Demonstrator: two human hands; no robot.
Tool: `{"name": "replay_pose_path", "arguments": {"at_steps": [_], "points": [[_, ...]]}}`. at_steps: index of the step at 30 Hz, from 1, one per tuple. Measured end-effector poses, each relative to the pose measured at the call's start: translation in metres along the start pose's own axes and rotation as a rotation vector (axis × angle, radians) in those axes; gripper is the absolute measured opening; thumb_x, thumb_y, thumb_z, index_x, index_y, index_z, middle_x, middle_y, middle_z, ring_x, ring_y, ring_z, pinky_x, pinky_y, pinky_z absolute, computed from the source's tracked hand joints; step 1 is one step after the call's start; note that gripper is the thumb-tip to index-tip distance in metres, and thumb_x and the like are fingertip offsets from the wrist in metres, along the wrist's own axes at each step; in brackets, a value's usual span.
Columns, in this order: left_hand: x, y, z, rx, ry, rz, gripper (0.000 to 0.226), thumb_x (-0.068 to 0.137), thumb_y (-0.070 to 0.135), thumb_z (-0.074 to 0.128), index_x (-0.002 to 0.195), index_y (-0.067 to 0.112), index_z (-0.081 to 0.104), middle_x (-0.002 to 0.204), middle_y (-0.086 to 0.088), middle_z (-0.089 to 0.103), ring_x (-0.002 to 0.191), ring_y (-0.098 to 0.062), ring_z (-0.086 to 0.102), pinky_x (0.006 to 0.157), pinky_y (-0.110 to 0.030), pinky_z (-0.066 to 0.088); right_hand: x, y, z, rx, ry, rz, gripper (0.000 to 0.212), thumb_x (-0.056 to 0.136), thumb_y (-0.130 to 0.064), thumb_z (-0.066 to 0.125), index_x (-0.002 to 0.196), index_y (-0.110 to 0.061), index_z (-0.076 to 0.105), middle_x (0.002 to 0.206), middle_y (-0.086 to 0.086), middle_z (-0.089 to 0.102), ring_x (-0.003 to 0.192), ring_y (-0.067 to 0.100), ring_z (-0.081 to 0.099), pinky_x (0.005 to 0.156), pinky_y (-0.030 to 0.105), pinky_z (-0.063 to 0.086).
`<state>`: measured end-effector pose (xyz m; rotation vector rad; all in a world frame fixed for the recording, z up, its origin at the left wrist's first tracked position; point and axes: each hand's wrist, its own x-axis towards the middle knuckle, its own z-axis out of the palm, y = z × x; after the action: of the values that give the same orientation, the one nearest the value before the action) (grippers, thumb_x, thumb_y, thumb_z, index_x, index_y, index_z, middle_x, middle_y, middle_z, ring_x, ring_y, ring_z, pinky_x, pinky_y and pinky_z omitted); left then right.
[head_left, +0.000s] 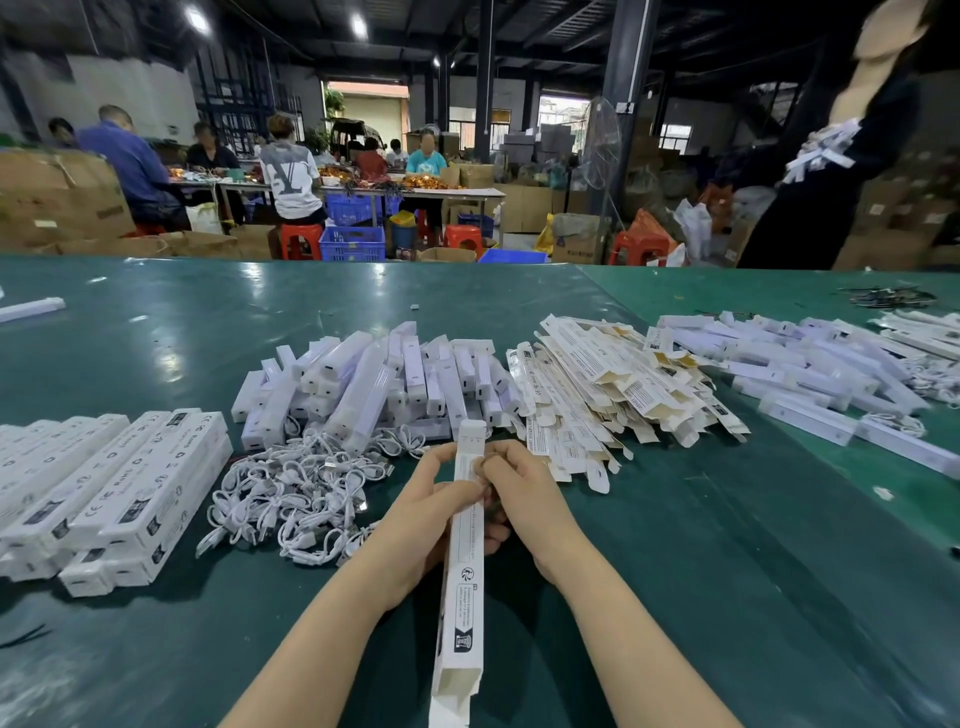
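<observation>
A long, narrow white printed carton (464, 587) points away from me over the green table (727, 571), its near end open. My left hand (426, 514) grips it from the left around the upper part. My right hand (524, 493) pinches it from the right at about the same height, fingers curled against the carton's face. The far end flap (471, 431) stands up above both hands.
A tangle of white cables (291, 499) lies left of my hands. Packed cartons (104, 493) are stacked at far left. White light bars (374, 384) pile ahead, flat unfolded cartons (597, 395) to their right, more bars (810, 374) at far right. A person (831, 156) stands beyond the table.
</observation>
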<state>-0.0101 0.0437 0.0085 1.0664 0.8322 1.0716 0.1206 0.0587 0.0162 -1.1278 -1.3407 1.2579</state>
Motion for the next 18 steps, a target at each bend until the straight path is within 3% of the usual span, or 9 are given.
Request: {"name": "replay_pose_path", "arguments": {"at_steps": [4, 9, 11, 15, 18], "points": [[-0.0019, 0.0007, 0.0013, -0.013, 0.016, -0.004, 0.026, 0.096, 0.008, 0.058, 0.121, 0.017, 0.053, 0.093, -0.022, 0.065, 0.073, -0.032, 0.068, 0.061, -0.035, 0.058, 0.0017, 0.0036, 0.0016, 0.004, 0.058, 0.016, 0.011, 0.094, -0.012, 0.052, 0.086, -0.010, 0.059, 0.056, -0.014, 0.059, 0.050, 0.000, 0.054, 0.048, 0.015, 0.043], [-0.0022, -0.0007, 0.0023, 0.023, 0.030, 0.000, 0.025, 0.098, 0.014, 0.057, 0.123, 0.015, 0.054, 0.107, -0.015, 0.072, 0.075, -0.030, 0.071, 0.061, -0.032, 0.057, 0.0052, 0.0069, 0.0020, 0.000, 0.128, 0.032, 0.014, 0.093, -0.024, 0.061, 0.087, -0.012, 0.062, 0.079, -0.001, 0.066, 0.071, 0.009, 0.062, 0.072, 0.030, 0.053], [-0.0026, -0.0011, 0.0022, 0.042, 0.023, 0.009, 0.026, 0.098, 0.015, 0.057, 0.124, 0.017, 0.054, 0.106, -0.007, 0.074, 0.075, -0.029, 0.071, 0.061, -0.031, 0.057, 0.0052, 0.0063, 0.0005, 0.039, 0.148, 0.018, 0.007, 0.092, -0.023, 0.063, 0.096, -0.019, 0.059, 0.083, -0.002, 0.067, 0.071, 0.008, 0.066, 0.070, 0.027, 0.053], [-0.0013, -0.0029, 0.0018, 0.108, 0.049, 0.013, 0.031, 0.095, 0.021, 0.062, 0.124, 0.022, 0.051, 0.106, 0.000, 0.075, 0.074, -0.026, 0.072, 0.059, -0.028, 0.056, 0.0052, 0.0055, -0.0037, 0.021, 0.169, -0.044, 0.028, 0.093, -0.020, 0.061, 0.114, -0.036, 0.050, 0.079, -0.005, 0.066, 0.069, -0.003, 0.066, 0.066, 0.014, 0.043], [0.0011, -0.0009, 0.0019, 0.110, 0.086, -0.010, 0.031, 0.094, 0.021, 0.064, 0.124, 0.022, 0.054, 0.104, -0.002, 0.075, 0.071, -0.024, 0.071, 0.054, -0.026, 0.053, 0.0048, 0.0041, -0.0041, 0.008, 0.118, -0.028, 0.023, 0.096, -0.020, 0.054, 0.115, -0.031, 0.059, 0.093, -0.006, 0.069, 0.071, -0.005, 0.065, 0.061, 0.009, 0.046]]}}
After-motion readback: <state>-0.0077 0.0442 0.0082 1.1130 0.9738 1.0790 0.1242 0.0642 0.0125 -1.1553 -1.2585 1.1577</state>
